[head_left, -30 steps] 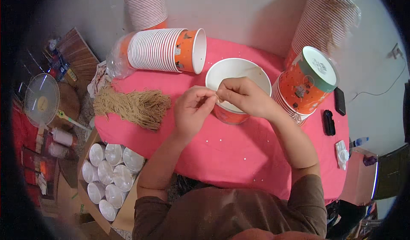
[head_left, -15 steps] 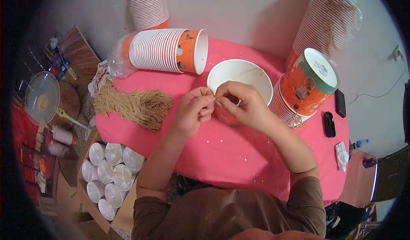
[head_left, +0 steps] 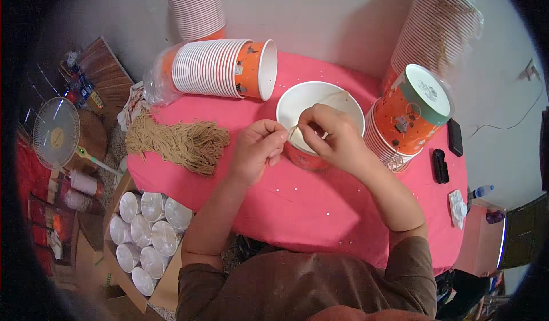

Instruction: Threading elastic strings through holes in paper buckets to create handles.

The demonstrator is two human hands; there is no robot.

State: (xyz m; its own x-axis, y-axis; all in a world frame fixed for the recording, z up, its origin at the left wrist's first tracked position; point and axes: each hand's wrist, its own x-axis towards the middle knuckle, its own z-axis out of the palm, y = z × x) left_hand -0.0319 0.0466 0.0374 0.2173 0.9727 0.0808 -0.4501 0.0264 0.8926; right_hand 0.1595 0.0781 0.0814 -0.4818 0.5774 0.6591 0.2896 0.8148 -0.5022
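Observation:
An orange paper bucket with a white inside [head_left: 309,95] stands upright on the pink cloth in front of me. At its near left rim, my left hand [head_left: 260,146] pinches a thin tan string [head_left: 294,130] between thumb and forefinger. My right hand [head_left: 334,135] pinches the same string just to the right, its fingers over the bucket's opening. Both hands hide part of the near rim and wall. Another bit of string shows against the far right inside wall. To the left lies a bundle of tan strings [head_left: 180,144].
Nested buckets [head_left: 214,69] lie on their side at the back left. An upturned bucket [head_left: 409,115] tops a stack on the right, near a black case [head_left: 440,166] and crumpled tissue [head_left: 457,209]. A cardboard box [head_left: 128,281] holding several white tubs stands lower left.
My right hand has drawn slightly up and right, away from the left fingertips, so a short length of string shows between them. My left hand stays nearly in place.

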